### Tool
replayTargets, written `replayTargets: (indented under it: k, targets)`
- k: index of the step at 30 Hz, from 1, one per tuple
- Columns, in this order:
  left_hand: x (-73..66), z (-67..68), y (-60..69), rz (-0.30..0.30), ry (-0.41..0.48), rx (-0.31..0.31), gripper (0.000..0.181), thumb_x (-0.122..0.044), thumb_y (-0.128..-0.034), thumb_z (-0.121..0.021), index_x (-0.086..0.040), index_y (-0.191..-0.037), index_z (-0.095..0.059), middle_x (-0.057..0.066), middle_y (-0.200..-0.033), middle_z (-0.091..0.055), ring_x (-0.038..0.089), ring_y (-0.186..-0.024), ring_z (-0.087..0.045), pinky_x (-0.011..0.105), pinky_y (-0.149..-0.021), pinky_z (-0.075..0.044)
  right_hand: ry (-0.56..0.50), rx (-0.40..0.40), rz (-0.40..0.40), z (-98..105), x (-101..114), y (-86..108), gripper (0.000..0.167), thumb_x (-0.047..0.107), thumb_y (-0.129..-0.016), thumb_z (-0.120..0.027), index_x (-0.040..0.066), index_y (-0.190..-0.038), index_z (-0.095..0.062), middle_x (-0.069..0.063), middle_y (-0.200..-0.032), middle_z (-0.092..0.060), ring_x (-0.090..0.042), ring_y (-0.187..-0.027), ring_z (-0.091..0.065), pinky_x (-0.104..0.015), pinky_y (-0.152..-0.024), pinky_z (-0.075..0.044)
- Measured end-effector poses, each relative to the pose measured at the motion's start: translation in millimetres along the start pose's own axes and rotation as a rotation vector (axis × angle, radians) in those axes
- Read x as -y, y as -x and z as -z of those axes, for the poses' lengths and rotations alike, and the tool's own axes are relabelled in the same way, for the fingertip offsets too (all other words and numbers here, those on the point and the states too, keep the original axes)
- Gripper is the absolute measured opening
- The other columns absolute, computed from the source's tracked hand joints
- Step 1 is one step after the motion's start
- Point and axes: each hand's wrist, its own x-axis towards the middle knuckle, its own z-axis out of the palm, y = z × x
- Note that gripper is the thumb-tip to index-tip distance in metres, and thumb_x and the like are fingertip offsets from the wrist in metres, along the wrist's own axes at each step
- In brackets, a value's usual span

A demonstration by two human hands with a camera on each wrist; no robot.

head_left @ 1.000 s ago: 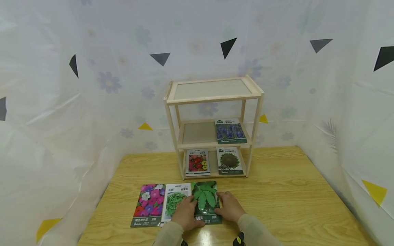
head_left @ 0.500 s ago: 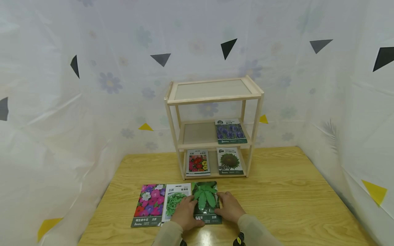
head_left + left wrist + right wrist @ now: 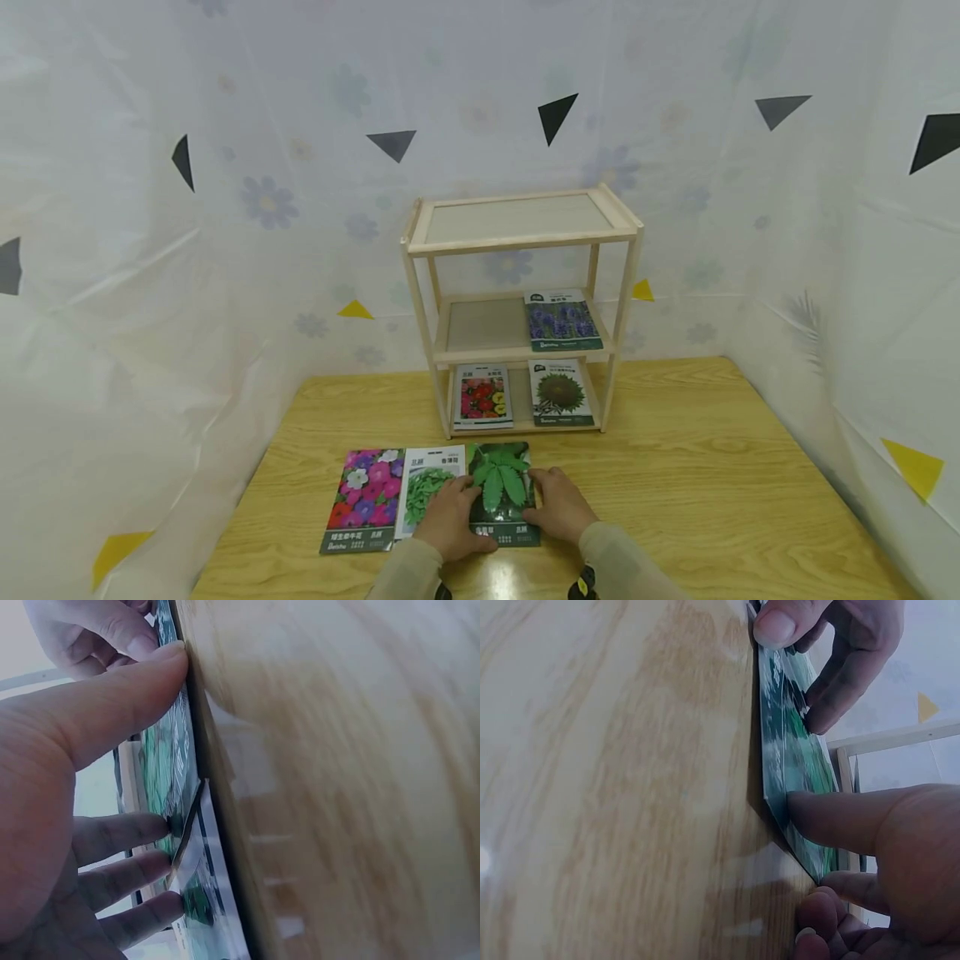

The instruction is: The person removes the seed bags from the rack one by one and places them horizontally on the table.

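Note:
Three seed packets lie side by side on the wooden table: one with pink and purple flowers [image 3: 367, 496], a white one with small green leaves [image 3: 427, 487], and a dark green one with a large leaf [image 3: 498, 483]. My left hand [image 3: 450, 521] rests over the seam between the middle and right packets. Its fingers are extended and spread, the thumb near the front edge. At the green packet's right side, my right hand [image 3: 562, 504] pinches the edge, thumb [image 3: 817, 814] on its face and index finger at the edge; the other fingers curl by the tabletop.
Behind the packets stands a three-tier wooden rack [image 3: 517, 243]. A lavender packet [image 3: 562, 321] lies on its middle shelf; a red-flower packet [image 3: 482, 398] and a brown spiky-flower packet [image 3: 560, 393] are on the bottom one. Patterned sheeting [image 3: 480, 100] surrounds the table [image 3: 712, 492].

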Motion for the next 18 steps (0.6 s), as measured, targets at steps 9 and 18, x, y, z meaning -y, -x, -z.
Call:
replayTargets:
  k: [9, 18]
  targets:
    - [2.5, -2.1, 0.3, -0.022, -0.023, -0.014, 0.089, -0.061, -0.0642, -0.08, -0.005, -0.13, -0.059, 0.015, -0.139, -0.047, 0.037, -0.129, -0.04, 0.061, -0.101, -0.035, -0.012, 0.014, 0.001, 0.6, 0.8, 0.2, 0.066, 0.023, -0.076, -0.081, -0.003, -0.131, -0.054, -0.005, -0.09, -0.049, -0.017, -0.076, -0.045, -0.037, -0.067, -0.043]
    - [3.0, -1.8, 4.6, 0.038, 0.014, -0.063, 0.091, -0.067, -0.0672, -0.074, -0.005, -0.132, -0.057, 0.025, -0.138, -0.044, 0.045, -0.128, -0.038, 0.065, -0.101, -0.032, -0.006, 0.008, 0.006, 0.4, -1.4, -1.5, 0.063, 0.022, -0.077, -0.079, -0.001, -0.131, -0.055, -0.005, -0.089, -0.049, -0.017, -0.075, -0.044, -0.036, -0.065, -0.042]
